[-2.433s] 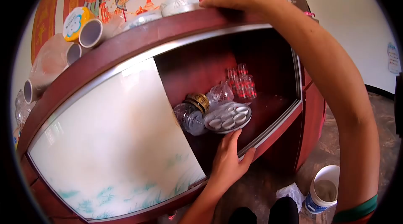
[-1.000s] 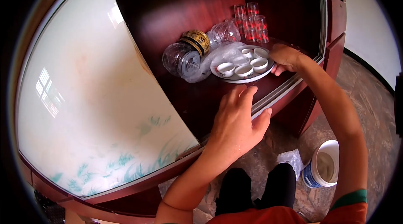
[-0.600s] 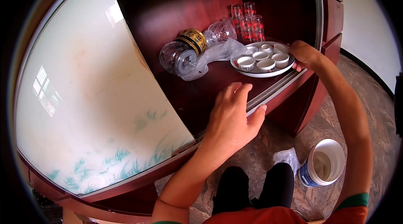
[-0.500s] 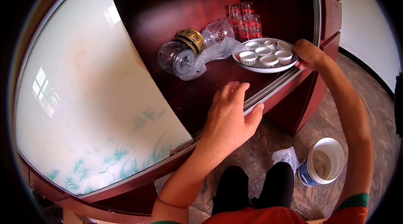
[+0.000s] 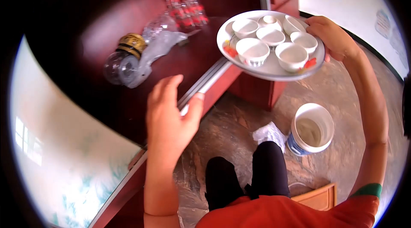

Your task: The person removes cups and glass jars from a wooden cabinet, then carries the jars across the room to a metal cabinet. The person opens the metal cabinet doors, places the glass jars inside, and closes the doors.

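The right hand [image 5: 334,36] is clamping its fingers on the rim of a round white plate [image 5: 232,59], which is hanging in the air over the cabinet's front edge and the floor. Small white cups [image 5: 270,37] are standing on the plate. The left hand [image 5: 169,119] is hovering near the metal sliding-door track [image 5: 204,81], thumb and fingers apart, holding nothing. Below, a white bucket [image 5: 298,136] is standing beside a crumpled plastic bag [image 5: 269,134]. Inside the cabinet [image 5: 205,42], a clear jar [image 5: 124,69], a black-and-gold container [image 5: 132,43] and crumpled plastic wrap [image 5: 160,48] are lying together; blurred red-marked glasses [image 5: 187,9] are standing farther back.
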The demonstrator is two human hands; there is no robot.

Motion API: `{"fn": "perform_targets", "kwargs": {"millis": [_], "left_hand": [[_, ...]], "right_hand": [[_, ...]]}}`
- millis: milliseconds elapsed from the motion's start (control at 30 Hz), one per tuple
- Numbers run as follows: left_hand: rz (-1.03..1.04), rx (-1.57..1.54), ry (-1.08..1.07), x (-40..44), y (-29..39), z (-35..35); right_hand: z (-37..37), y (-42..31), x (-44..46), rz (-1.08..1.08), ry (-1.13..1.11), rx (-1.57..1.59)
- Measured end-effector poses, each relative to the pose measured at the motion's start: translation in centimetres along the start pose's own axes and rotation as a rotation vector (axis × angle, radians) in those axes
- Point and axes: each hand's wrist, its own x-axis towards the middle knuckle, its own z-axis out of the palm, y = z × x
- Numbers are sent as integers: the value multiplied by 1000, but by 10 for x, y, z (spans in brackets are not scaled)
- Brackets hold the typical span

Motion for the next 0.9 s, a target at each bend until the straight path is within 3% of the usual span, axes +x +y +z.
{"fn": "perform_targets", "kwargs": {"millis": [133, 300, 400, 467, 567, 700, 767, 900], "left_hand": [[-34, 9, -25, -1, 6, 0], [-92, 48, -96, 0, 5, 3], [-167, 57, -96, 0, 9, 7], [-198, 90, -106, 2, 7, 9], [-187, 156, -110, 4, 3, 10], [-167, 226, -107, -1, 13, 13], [-175, 256, -122, 0, 14, 13], [-215, 235, -116, -5, 15, 16]], "right_hand": [[-17, 50, -50, 51, 25, -57], [5, 93, -111, 289, -63, -17], [30, 154, -123, 251, -124, 73], [50, 172, -124, 456, -181, 27], [98, 224, -115, 352, -146, 90], [172, 309, -99, 396, -189, 189], [226, 373, -92, 316, -184, 56], [315, 418, -90, 473, -217, 73]]}}
